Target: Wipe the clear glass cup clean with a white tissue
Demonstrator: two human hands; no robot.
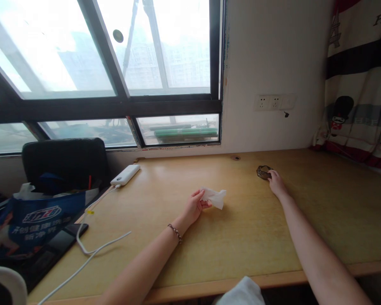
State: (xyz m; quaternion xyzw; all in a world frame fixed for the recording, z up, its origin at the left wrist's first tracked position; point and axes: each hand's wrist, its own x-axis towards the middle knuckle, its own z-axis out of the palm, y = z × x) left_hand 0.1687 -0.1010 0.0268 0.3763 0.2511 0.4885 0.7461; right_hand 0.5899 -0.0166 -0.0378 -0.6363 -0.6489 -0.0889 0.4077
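Observation:
Over the middle of the wooden table, my left hand pinches a crumpled white tissue between thumb and fingers. Its loose end spreads to the right. A beaded bracelet circles the left wrist. Farther back and to the right, my right hand reaches out with its fingers closed on the near right edge of a small dark brown round object. It looks like a glass ashtray, though its details are small and partly covered by the fingers.
A white power bank lies at the table's left edge, with a white cable trailing forward. Left of the table are a blue bag and a black chair. Wall sockets and a curtain are behind.

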